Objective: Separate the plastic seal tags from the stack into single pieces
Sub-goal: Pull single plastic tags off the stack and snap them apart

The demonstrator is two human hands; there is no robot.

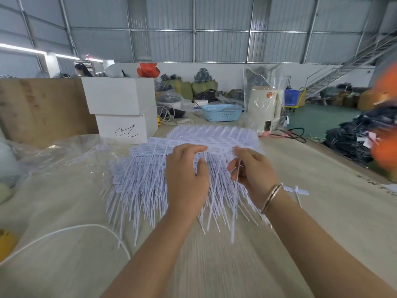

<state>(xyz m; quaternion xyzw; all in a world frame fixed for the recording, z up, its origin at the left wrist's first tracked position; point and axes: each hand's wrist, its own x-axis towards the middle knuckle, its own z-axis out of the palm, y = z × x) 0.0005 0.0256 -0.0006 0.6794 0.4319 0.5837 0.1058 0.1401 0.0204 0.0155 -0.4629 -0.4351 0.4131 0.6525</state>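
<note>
A big stack of white plastic seal tags [141,179] lies on the wooden table, heads at the far side and thin tails fanning toward me. My left hand [187,177] grips the head end of a tag strip at the stack's top, fingers curled over its edge. My right hand [253,171] pinches a thin tail of one tag [237,168] between thumb and fingers, just right of the left hand. A bracelet sits on the right wrist. One single tag [297,191] lies apart on the table to the right.
Two stacked white boxes [120,108] stand behind the pile at left, with crumpled clear plastic [64,151] beside them. A blue basket [222,112] and a cream appliance [263,108] sit further back. A white cord [71,230] loops at the near left. The table's right edge [343,155] drops off.
</note>
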